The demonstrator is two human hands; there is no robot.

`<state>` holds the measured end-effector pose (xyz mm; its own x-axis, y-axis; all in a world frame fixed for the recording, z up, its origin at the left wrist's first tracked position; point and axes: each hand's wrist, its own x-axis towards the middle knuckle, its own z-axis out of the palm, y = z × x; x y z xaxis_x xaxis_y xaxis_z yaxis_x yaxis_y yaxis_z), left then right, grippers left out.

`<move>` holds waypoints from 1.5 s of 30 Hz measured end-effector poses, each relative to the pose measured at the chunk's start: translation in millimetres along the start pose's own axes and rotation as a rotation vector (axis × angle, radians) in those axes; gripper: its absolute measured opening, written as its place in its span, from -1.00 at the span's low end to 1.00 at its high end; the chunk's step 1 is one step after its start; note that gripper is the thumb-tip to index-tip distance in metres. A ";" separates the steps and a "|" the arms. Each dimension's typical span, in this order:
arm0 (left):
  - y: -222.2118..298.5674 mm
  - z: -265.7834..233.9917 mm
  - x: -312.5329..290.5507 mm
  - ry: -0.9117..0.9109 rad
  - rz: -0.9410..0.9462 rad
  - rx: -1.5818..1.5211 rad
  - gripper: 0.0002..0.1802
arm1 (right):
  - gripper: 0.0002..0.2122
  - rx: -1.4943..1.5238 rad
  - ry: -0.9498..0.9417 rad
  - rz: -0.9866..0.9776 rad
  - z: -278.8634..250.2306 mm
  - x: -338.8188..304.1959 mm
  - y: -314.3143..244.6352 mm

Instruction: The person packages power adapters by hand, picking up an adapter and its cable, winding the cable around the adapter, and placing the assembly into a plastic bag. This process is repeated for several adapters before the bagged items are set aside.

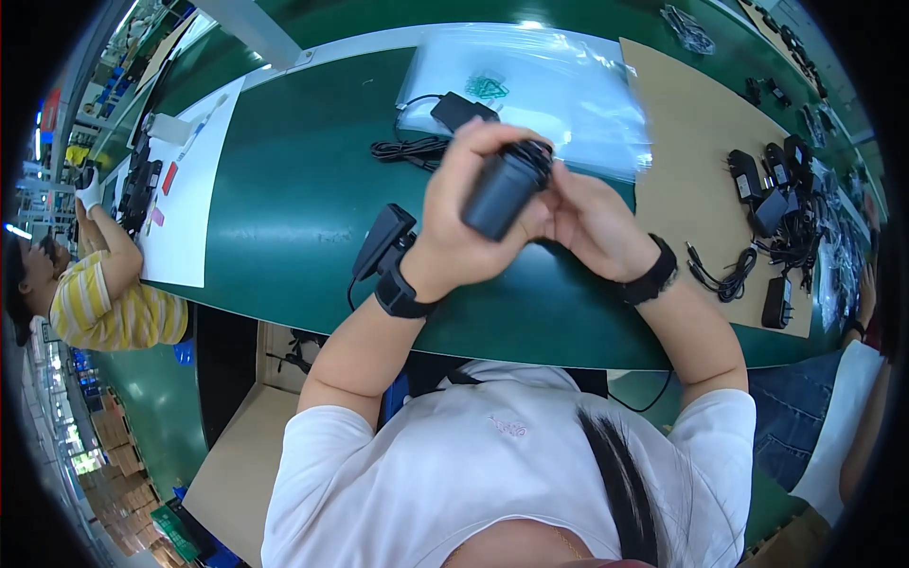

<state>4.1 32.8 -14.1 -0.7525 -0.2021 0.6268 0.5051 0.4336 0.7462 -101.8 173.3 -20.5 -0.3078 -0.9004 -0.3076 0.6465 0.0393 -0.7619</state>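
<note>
In the middle, above the green table, I hold a black power adapter (500, 197) with its dark cable bunched at the upper end. My left hand (453, 204) is wrapped round the adapter from the left, thumb side up. On the other side, my right hand (598, 225) has its fingers closed at the bunched cable and the adapter's right side; the exact grip is partly hidden and slightly blurred. Just beyond my left hand lies another adapter (461, 109) with a coiled black cable (409, 151). Beside my left wrist stands a black device (383, 239) with a cord.
Clear plastic bags (587, 109) lie stacked at the back, with green ties (486, 86) on top. On cardboard (677, 170) at right are several adapters (778, 204) and cables. A white sheet (213, 161) covers the table's left part. Other people sit at left (118, 303) and right (805, 407).
</note>
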 end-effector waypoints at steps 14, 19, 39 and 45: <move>1.6 22.3 -1.2 0.184 -0.508 -0.647 -0.34 | -0.54 0.133 -0.037 -0.373 12.3 -14.8 8.2; 6.0 20.9 2.3 0.184 -0.654 -0.848 -0.46 | -0.55 -0.472 0.050 -0.478 8.5 -15.7 5.5; 18.2 40.7 23.2 0.200 -0.798 -1.056 -0.64 | -0.54 -0.626 0.092 -0.754 -2.4 -19.0 1.7; -24.7 22.4 61.8 -0.014 -0.614 -0.449 -0.32 | -0.72 -0.681 0.511 -0.798 -21.0 -17.3 -39.8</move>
<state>-64.4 29.3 1.1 -0.9577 -0.2794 0.0691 0.1153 -0.1523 0.9816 -136.9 196.4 3.2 -0.8031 -0.5014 0.3220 -0.3186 -0.0953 -0.9431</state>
